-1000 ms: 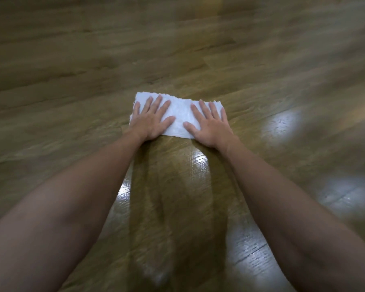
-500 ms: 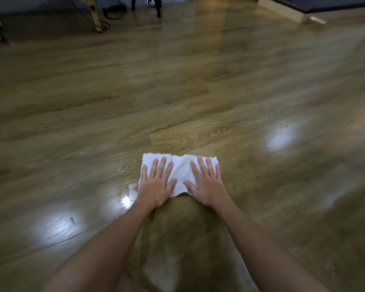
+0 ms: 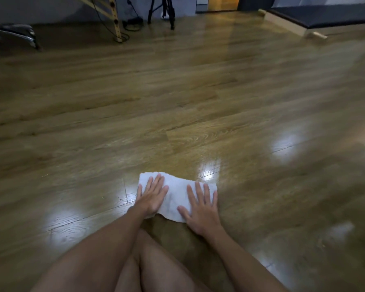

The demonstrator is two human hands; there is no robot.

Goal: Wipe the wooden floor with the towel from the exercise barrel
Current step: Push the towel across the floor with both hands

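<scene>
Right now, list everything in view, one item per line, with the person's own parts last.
towel: one, white, flat on the floor near centre, under both hands
wooden floor: one, brown planks with glossy light patches, fills most of the view
tripod: one, black, far end, standing on the floor
wooden frame leg: one, pale yellow, far left of the tripod, cables around it
chair base: one, chrome and black, far left
low platform: one, pale wood with dark top, far right
left hand: one, palm down on the towel's left part
right hand: one, palm down on the towel's right part
bare legs: bottom centre
</scene>
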